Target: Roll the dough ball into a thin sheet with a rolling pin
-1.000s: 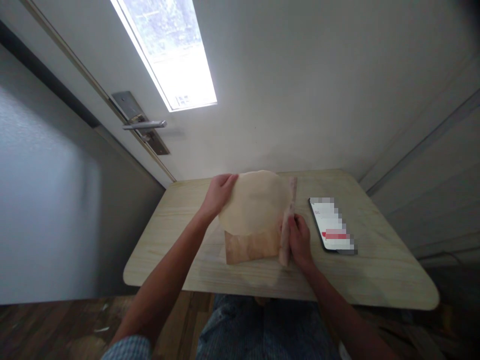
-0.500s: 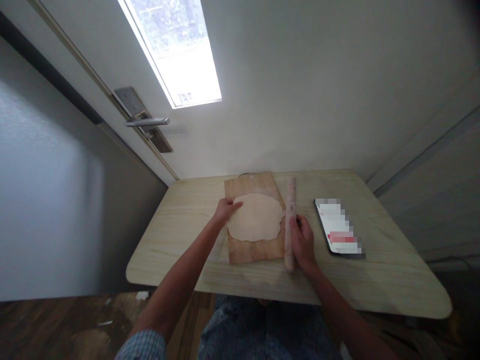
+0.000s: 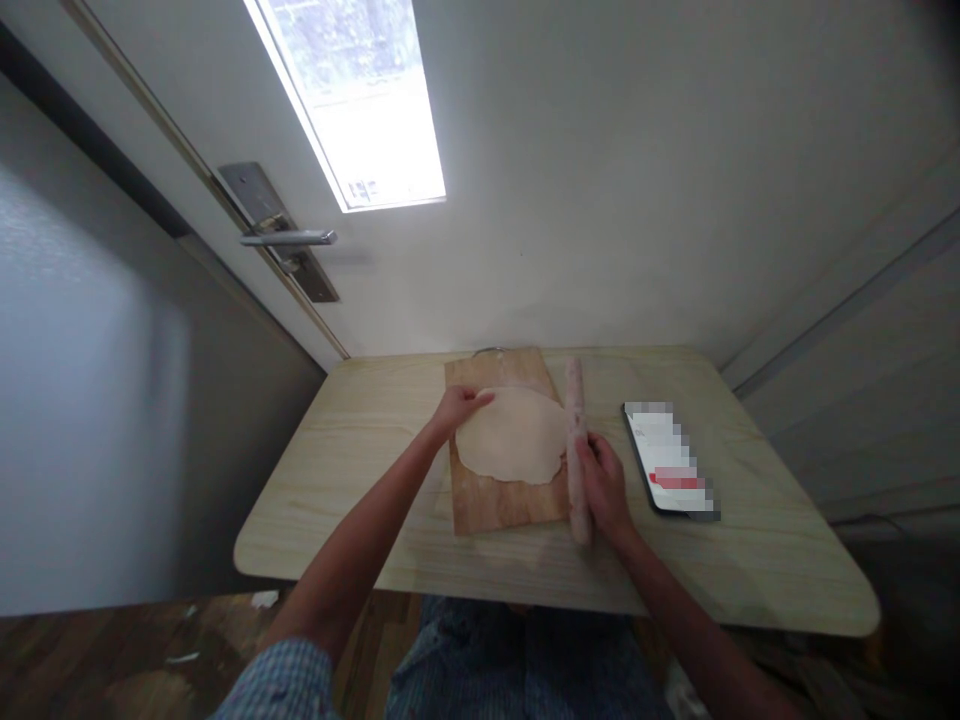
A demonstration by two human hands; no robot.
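Observation:
A flat round sheet of pale dough lies on a wooden cutting board in the middle of the light wooden table. My left hand rests at the dough's upper left edge, its fingers pinching that edge. A wooden rolling pin lies along the board's right side. My right hand is wrapped round the pin's near half.
A phone with its screen lit lies on the table right of the rolling pin. A white door with a metal lever handle and a narrow window stands behind the table. The table's near edge is over my lap.
A second ago my left hand held the dough sheet lifted above the board. It has since laid the dough flat on the board and stays at its edge. The right hand stays on the pin.

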